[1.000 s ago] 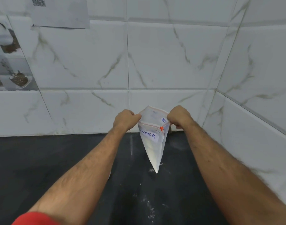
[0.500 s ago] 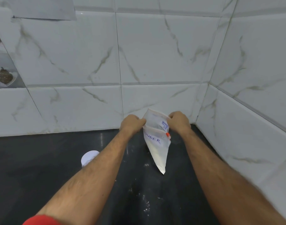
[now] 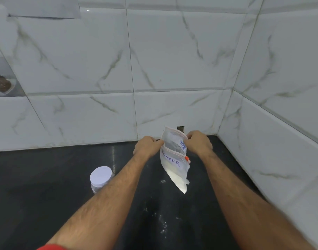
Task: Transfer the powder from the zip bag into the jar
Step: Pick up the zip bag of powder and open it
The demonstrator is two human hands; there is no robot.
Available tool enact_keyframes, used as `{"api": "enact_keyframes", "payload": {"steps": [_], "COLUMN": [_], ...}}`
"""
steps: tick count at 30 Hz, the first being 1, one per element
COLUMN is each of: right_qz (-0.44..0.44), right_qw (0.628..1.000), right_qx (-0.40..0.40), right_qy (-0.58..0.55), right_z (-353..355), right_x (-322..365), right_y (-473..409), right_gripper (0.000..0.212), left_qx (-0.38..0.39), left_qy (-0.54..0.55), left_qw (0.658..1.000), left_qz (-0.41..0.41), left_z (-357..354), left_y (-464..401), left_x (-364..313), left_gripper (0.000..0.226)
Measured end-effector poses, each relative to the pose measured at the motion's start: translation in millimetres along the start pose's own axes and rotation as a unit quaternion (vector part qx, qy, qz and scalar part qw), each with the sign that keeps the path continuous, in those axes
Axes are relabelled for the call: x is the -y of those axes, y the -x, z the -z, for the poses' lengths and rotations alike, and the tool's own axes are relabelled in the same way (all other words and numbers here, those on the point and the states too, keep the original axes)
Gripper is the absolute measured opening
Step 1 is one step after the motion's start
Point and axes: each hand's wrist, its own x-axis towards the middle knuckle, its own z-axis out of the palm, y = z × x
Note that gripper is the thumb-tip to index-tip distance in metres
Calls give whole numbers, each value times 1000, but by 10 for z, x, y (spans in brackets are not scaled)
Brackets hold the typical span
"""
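Note:
A clear zip bag (image 3: 173,162) labelled "POWDER" hangs above the black counter (image 3: 37,177), one corner pointing down with white powder settled in it. Its mouth gapes open at the top, and an orange slider sits at the right end of the zip. My left hand (image 3: 147,147) pinches the left edge of the mouth. My right hand (image 3: 199,143) pinches the right edge. A small clear jar (image 3: 101,178) with a white lid on it stands on the counter to the left, partly hidden by my left forearm.
White marble-look tiled walls (image 3: 172,69) close the corner behind and to the right. Specks of spilled white powder (image 3: 163,226) lie on the counter between my forearms. A paper sheet (image 3: 46,8) hangs on the wall at upper left.
The view has tilted down and the jar has come into sight at left. The bag has tilted, its lower corner swinging right, and its mouth is pulled wider.

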Motion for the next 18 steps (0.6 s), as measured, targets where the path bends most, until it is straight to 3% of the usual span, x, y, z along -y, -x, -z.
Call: {"api": "enact_keyframes", "payload": {"steps": [7, 11, 18], "right_qz": [43, 123, 189], "right_qw": [997, 982, 977], "right_qx": [-66, -133, -46], "right_qy": [-27, -62, -92], "right_z": [35, -16, -539], "right_x": [185, 427, 919], "right_y": [116, 239, 564], "right_gripper": [63, 61, 40], "left_qx": [8, 3, 55], "left_qy": [33, 81, 188], "left_qw": [999, 996, 981], "left_qz": [-10, -27, -1], "left_z": [52, 186, 381], "left_y": [-1, 12, 82], "left_x": [153, 297, 839], "left_gripper": [47, 41, 17]}}
